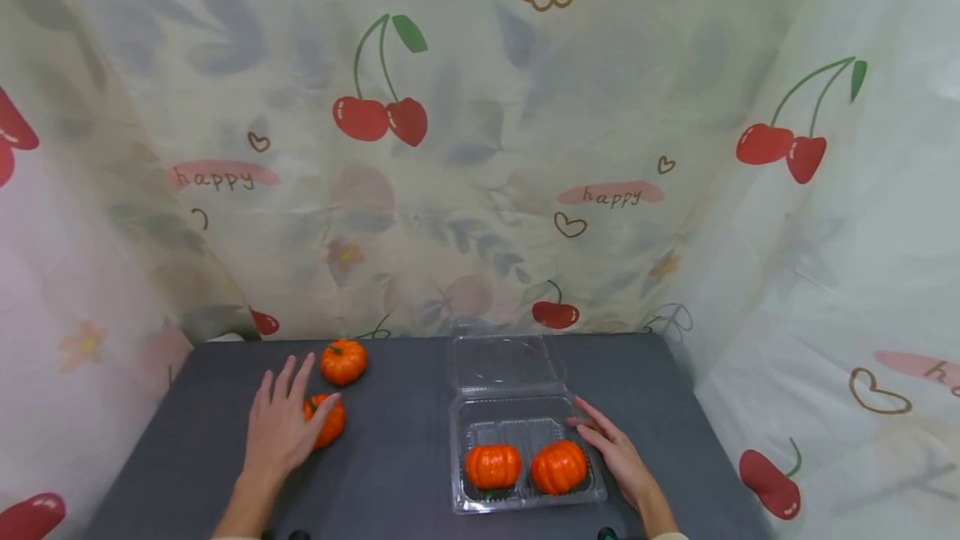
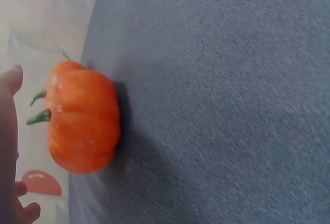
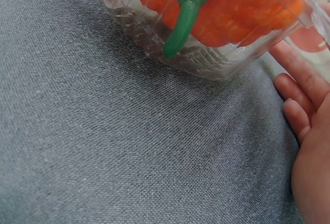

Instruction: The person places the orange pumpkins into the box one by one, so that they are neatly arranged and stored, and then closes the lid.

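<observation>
My left hand is spread over the left of the table, its thumb in front of a small orange toy pumpkin and partly covering it. Just behind sits another toy pumpkin. The left wrist view shows the nearer pumpkin with its green stem, apart from the fingers. A clear plastic clamshell box lies with its lid raised back. In its front compartments are a left pumpkin and a right pumpkin. Along the box's right side, my right hand rests with extended fingers at the rim.
The grey cloth-covered table reaches to a printed curtain at the back and both sides. The box's transparent lid extends toward the table's far edge.
</observation>
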`<control>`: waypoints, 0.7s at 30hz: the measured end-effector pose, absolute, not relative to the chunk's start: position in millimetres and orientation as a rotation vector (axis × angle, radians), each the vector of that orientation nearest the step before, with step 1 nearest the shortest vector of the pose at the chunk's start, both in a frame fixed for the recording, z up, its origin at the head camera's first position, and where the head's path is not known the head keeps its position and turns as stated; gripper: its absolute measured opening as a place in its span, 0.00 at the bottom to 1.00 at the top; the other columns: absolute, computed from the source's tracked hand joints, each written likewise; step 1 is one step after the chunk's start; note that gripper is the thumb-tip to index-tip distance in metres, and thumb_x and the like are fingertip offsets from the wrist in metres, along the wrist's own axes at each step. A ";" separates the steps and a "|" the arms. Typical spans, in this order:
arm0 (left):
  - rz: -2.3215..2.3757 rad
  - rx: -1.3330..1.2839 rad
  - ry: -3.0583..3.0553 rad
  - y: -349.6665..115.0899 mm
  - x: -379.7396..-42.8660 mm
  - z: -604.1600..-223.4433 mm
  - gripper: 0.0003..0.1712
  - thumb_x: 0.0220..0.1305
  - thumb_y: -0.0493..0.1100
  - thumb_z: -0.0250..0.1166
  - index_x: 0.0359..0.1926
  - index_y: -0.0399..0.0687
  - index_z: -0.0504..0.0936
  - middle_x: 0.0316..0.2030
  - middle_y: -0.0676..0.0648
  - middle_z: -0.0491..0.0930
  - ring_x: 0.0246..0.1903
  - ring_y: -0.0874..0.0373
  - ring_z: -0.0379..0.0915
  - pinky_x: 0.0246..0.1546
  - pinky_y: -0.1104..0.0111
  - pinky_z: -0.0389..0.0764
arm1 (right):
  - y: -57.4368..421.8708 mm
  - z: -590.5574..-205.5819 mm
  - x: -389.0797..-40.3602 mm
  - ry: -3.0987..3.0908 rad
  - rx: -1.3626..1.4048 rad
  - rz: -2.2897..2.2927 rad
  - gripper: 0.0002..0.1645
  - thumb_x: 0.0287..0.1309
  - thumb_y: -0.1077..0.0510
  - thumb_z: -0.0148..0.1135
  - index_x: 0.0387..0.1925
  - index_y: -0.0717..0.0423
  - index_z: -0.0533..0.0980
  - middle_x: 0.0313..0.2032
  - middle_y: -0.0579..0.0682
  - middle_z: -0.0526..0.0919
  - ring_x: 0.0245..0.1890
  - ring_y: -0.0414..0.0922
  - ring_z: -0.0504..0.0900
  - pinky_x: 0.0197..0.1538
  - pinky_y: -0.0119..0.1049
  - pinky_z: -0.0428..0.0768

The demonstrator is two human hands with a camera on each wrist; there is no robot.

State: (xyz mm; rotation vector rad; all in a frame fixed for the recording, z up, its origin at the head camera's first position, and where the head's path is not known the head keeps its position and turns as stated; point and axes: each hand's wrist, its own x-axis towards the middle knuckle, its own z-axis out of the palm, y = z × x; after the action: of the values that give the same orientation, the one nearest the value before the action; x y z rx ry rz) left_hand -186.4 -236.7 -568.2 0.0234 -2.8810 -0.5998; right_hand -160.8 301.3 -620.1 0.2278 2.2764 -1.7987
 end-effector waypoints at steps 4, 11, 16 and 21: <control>-0.613 0.068 -2.946 -242.8 -184.3 -570.4 0.51 0.70 0.74 0.50 0.82 0.55 0.48 0.77 0.30 0.52 0.72 0.22 0.45 0.67 0.27 0.52 | 301.8 -618.1 -160.3 2.262 0.236 -1.809 0.33 0.72 0.42 0.57 0.75 0.35 0.65 0.64 0.52 0.81 0.69 0.53 0.72 0.73 0.58 0.65; -0.611 0.120 -3.037 -247.7 -178.9 -578.3 0.53 0.69 0.76 0.49 0.80 0.47 0.52 0.75 0.27 0.55 0.71 0.21 0.47 0.65 0.27 0.56 | 301.3 -620.8 -161.4 2.246 0.265 -1.840 0.31 0.71 0.43 0.58 0.73 0.32 0.67 0.63 0.51 0.82 0.70 0.53 0.72 0.74 0.59 0.64; -0.628 0.186 -3.101 -248.5 -177.5 -585.6 0.55 0.68 0.78 0.47 0.79 0.44 0.55 0.74 0.27 0.56 0.70 0.21 0.48 0.64 0.26 0.57 | 301.0 -621.4 -161.7 2.265 0.270 -1.820 0.32 0.70 0.42 0.59 0.73 0.32 0.67 0.62 0.49 0.83 0.70 0.51 0.73 0.74 0.58 0.64; -0.653 0.267 -3.182 -245.8 -178.1 -591.6 0.60 0.64 0.83 0.43 0.79 0.42 0.55 0.73 0.25 0.57 0.70 0.20 0.46 0.65 0.26 0.55 | 300.7 -618.9 -160.5 2.282 0.265 -1.796 0.33 0.70 0.41 0.59 0.74 0.34 0.66 0.62 0.50 0.82 0.69 0.51 0.73 0.74 0.57 0.65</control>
State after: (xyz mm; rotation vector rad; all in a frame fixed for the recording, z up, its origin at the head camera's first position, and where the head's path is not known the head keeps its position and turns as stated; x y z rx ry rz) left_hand -178.1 -245.8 -591.6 0.2672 -3.1815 -0.6534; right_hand -160.5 300.7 -618.9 0.2652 2.2824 -1.7961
